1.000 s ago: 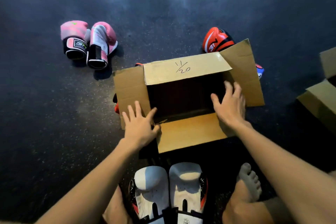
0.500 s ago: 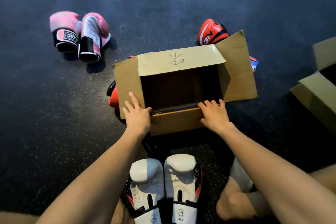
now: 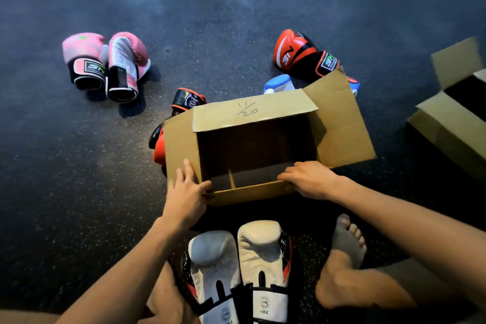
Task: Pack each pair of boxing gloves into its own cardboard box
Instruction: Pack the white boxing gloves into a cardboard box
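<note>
Pink gloves (image 3: 105, 66) far left of open box (image 3: 252, 113), on floor (image 3: 236, 8), not packed. Left hand (image 3: 185, 200): grip loose, flat fingers press box's left flap. Nothing inside box yet. White gloves (image 3: 236, 265) just in front of box, likely first to go in. Right hand (image 3: 307, 179): grip bent over box's near rim. Red glove (image 3: 297, 52) behind box, waiting. Second box (image 3: 447, 123) far right; inside too dark to tell.

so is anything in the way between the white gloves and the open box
Nothing visible. The white gloves lie on the near side of the cardboard box, whose top is open; its inside looks empty, though dark. Only the left hand and right hand rest at its near edge.
</note>
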